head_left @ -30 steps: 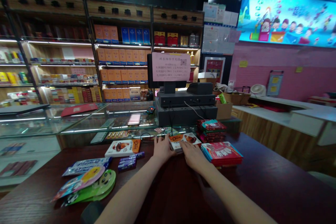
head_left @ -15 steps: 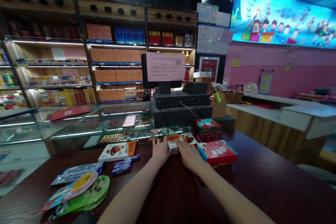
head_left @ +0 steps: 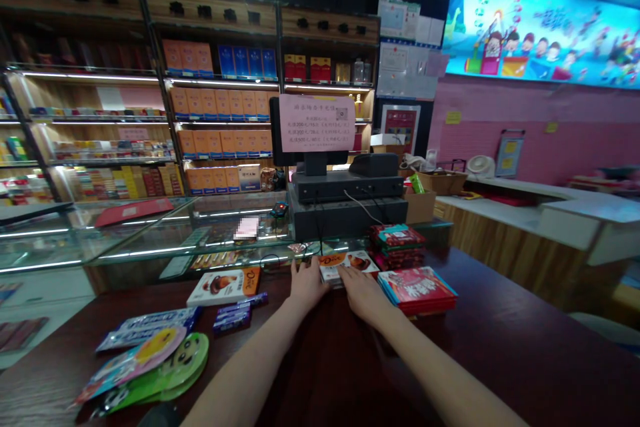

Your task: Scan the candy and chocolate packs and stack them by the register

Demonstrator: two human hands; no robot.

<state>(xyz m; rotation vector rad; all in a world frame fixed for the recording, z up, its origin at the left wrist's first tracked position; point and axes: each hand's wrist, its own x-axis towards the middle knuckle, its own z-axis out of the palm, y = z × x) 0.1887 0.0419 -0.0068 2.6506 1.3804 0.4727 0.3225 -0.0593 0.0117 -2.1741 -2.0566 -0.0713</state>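
On the dark wooden counter, a white and orange Dove chocolate box [head_left: 359, 259] lies flat between my hands. My left hand [head_left: 309, 283] holds its left end, fingers bent around the corner. My right hand [head_left: 361, 290] grips the front edge, with its fingertips over the top face; the underside is hidden. Just right of that hand is a stack of red and blue snack packs [head_left: 419, 289]. Behind it sits a pile of dark red packets [head_left: 397, 243]. A second Dove box [head_left: 225, 285] and several small purple bars [head_left: 235, 315] lie to the left of my left hand.
Blue-and-white long packets [head_left: 150, 327], a pink-yellow pouch [head_left: 140, 357] and green panda pouches [head_left: 170, 373] lie at the counter's left. Beyond the boxes stand a glass display case [head_left: 210, 237] and a cash register [head_left: 345, 207] with a paper sign [head_left: 317, 123].
The view has shifted slightly. Both hands stay at the Dove box, with only a very small change in position. The other goods on the counter lie as before.
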